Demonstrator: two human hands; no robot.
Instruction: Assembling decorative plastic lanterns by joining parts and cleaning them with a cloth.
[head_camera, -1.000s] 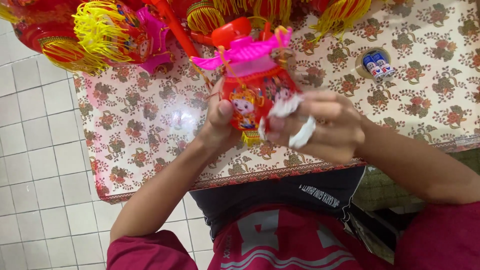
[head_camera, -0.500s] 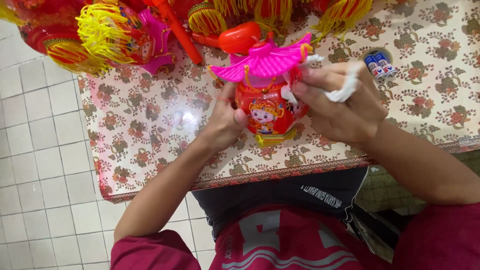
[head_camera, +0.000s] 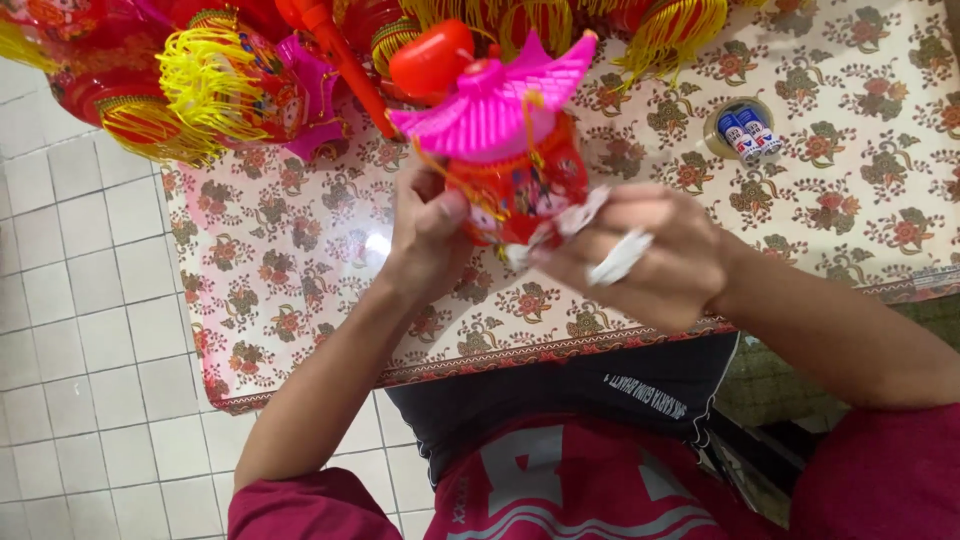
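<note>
We hold a small red plastic lantern with a bright pink pagoda-shaped roof up over the middle of the bench, clear of its flowered cloth, between our two hands. Our left hand closes around the lantern's left side, thumb and fingers curled against the red body, just under the roof. Our right hand comes in from the right, fingers bent around the lower right of the body, and it also pinches a crumpled white strip of paper or tape; we cannot tell whether that strip is stuck to the lantern or already loose. The lantern looks whole, roof on and printed panel showing, so we judge the work well along, with the white strip as the part in hand.

Behind it, along the far edge of the bench, lies a heap of red lanterns with yellow tassel fringes, and a glossy red-orange plastic piece just beyond the pink roof. Toward the far right corner stands a small round tin holding blue-and-white batteries, well apart from our hands. White floor tiles run along the bench's left edge.
</note>
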